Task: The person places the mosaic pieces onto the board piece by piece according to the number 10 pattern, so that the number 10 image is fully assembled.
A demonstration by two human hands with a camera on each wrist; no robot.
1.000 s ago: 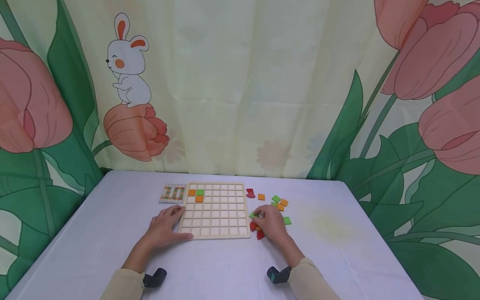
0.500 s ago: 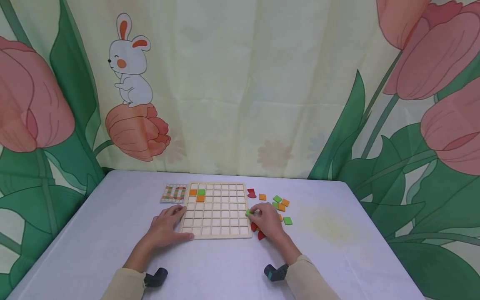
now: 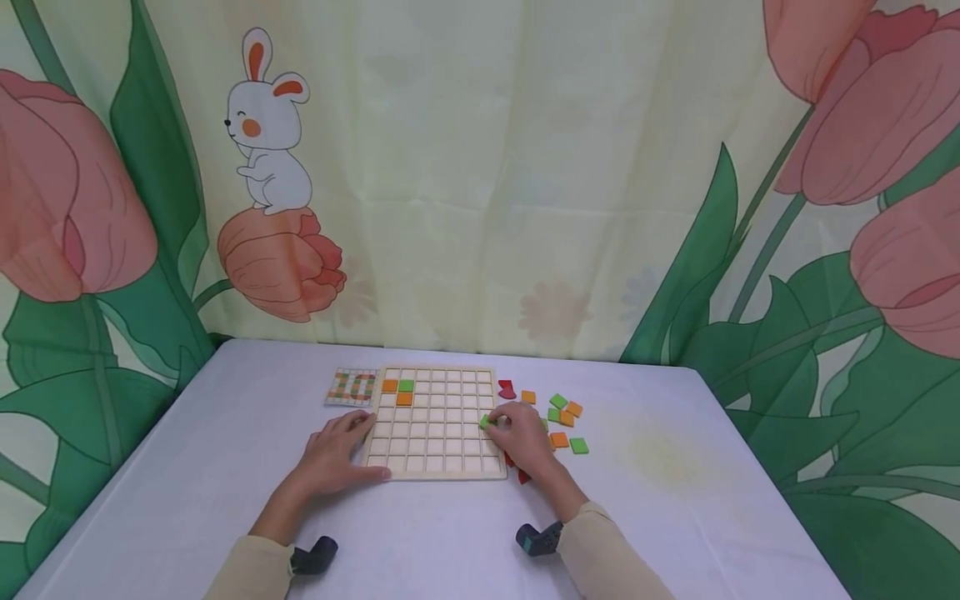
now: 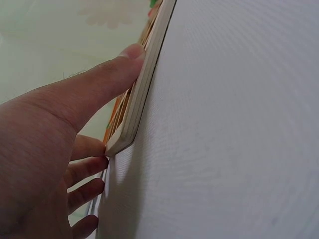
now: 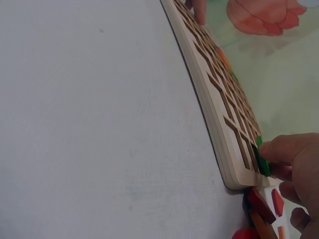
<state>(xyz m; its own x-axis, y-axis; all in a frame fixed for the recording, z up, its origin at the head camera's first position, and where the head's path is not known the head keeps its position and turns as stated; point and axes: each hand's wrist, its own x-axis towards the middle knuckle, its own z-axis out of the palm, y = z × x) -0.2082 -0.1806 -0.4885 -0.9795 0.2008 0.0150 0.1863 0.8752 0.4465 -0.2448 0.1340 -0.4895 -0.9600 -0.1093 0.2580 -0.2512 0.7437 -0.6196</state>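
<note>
My right hand (image 3: 525,437) pinches a small green square tile (image 3: 484,422) over the right side of a wooden grid board (image 3: 437,428). In the right wrist view that tile (image 5: 262,157) stands tilted between thumb and fingers, just above the board's cells. Spread around the board's near left corner, my left hand (image 3: 333,457) steadies it. Its thumb (image 4: 109,74) presses the front edge while the fingers touch the left side. Two orange tiles, one of them the upper-left tile (image 3: 389,386), and one green tile (image 3: 406,386) sit in cells at the upper left.
A patterned card (image 3: 352,387) lies left of the board. Right of it are several loose tiles, among them a red piece (image 3: 507,390), an orange square (image 3: 559,440) and a green square (image 3: 579,446). A printed curtain (image 3: 480,167) hangs behind the white-covered table (image 3: 675,500).
My right hand has moved left from the loose tiles to over the board, carrying the green tile. The left hand stays at the board's corner. The view has shifted slightly.
</note>
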